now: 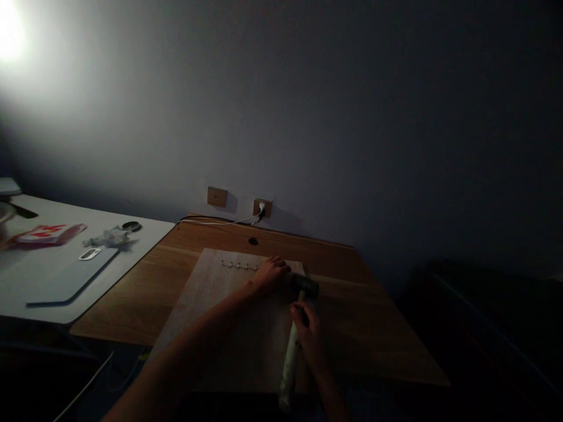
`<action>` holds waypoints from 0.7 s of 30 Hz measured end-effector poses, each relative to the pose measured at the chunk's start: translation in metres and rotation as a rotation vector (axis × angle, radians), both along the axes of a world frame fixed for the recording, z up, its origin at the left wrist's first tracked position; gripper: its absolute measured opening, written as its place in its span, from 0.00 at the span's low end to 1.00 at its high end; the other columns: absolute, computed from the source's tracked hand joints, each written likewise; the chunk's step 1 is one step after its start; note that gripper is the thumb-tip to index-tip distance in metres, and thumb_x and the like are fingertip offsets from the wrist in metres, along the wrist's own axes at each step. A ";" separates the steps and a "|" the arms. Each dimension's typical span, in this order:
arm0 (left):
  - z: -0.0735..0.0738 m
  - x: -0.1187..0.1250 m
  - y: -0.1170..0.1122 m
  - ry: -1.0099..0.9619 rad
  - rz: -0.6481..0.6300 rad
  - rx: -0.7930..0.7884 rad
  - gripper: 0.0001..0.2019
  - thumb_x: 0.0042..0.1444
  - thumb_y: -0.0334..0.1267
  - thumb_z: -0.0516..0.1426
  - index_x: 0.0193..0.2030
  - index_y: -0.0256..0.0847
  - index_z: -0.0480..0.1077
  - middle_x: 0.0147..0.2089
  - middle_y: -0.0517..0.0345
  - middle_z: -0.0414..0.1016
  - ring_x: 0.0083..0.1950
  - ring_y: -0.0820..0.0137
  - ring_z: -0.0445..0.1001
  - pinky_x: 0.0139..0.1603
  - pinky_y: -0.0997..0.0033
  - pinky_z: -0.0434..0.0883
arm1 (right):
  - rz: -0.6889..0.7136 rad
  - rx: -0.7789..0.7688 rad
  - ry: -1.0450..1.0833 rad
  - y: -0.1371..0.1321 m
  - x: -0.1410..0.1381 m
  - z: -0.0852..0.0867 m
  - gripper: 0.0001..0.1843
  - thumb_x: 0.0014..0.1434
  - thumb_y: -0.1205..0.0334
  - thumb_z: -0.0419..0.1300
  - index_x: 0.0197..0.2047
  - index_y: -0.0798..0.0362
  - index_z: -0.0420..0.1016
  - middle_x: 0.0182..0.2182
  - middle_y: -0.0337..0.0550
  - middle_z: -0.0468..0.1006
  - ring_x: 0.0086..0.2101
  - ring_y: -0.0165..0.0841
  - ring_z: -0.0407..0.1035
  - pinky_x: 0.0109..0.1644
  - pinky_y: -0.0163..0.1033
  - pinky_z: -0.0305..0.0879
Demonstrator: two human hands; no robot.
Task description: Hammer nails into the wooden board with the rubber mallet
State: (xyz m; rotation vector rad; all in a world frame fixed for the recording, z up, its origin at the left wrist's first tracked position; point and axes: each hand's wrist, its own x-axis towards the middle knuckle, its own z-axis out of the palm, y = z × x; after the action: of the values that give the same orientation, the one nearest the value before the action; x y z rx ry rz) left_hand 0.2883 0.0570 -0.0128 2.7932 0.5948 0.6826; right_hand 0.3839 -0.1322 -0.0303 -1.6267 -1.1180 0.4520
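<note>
White table (152, 230): far left, holding a red packet (46, 232) and a flat grey pad (70, 278); the small items near them are too dim to identify.
Wall sockets (217, 196): two plates low on the wall, with a white cable (229, 221) running from the right-hand one along the back of the desk.
Desk (141, 293): brown wood, bare around the board.
Board (211, 299): a pale wooden panel lying flat in the middle of the desk. It looks stiff and fairly light, and it would probably slide unless pressed down.
Nails (240, 266): a short row stands upright near the board's far edge. They are thin, hard and small, likely to tip over, and best pinched low on the shank.
Left hand (270, 274): rests on the board at the right end of the nail row with its fingers curled down. In this dim light I cannot tell whether they pinch a nail.
Hammer (290, 354): just right of the left hand, with its dark head (307, 286) down at the board's far right corner. It is probably head-heavy and rigid. The pale handle looks smooth, so a grip further back would give more swing.
Right hand (310, 334): its fingers are wrapped closed around the handle, fairly close behind the head.
</note>
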 end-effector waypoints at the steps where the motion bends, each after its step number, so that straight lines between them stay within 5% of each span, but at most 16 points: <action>1: 0.000 0.000 0.001 -0.025 0.014 -0.024 0.07 0.65 0.34 0.56 0.44 0.42 0.76 0.46 0.50 0.78 0.52 0.62 0.71 0.59 0.61 0.65 | -0.001 0.000 -0.005 0.000 0.000 0.000 0.19 0.59 0.44 0.58 0.37 0.51 0.80 0.33 0.45 0.81 0.35 0.40 0.73 0.40 0.40 0.69; 10: 0.001 -0.006 0.010 -0.340 0.247 -0.337 0.06 0.62 0.38 0.57 0.35 0.40 0.71 0.38 0.53 0.77 0.42 0.66 0.73 0.49 0.66 0.70 | -0.004 -0.005 -0.001 0.001 0.001 -0.001 0.21 0.58 0.42 0.58 0.36 0.51 0.80 0.34 0.47 0.82 0.37 0.42 0.75 0.42 0.41 0.70; 15: 0.011 -0.001 0.031 -0.507 0.306 -0.533 0.12 0.66 0.40 0.49 0.37 0.37 0.70 0.32 0.54 0.75 0.33 0.71 0.74 0.39 0.71 0.72 | 0.007 -0.019 0.018 0.001 0.001 -0.001 0.21 0.58 0.42 0.58 0.37 0.51 0.80 0.33 0.46 0.81 0.35 0.41 0.74 0.40 0.41 0.70; 21: 0.024 -0.009 0.043 -0.452 0.332 -0.608 0.11 0.60 0.42 0.55 0.31 0.38 0.70 0.24 0.59 0.70 0.25 0.72 0.71 0.30 0.73 0.70 | 0.009 -0.014 -0.009 0.001 0.003 -0.005 0.21 0.59 0.42 0.58 0.38 0.52 0.80 0.34 0.46 0.82 0.36 0.40 0.75 0.39 0.39 0.69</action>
State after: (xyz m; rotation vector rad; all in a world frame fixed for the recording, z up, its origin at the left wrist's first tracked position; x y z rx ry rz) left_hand 0.2792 0.1003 0.0110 1.9218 0.9780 0.9617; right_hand 0.3867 -0.1309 -0.0356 -1.6377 -1.1310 0.4597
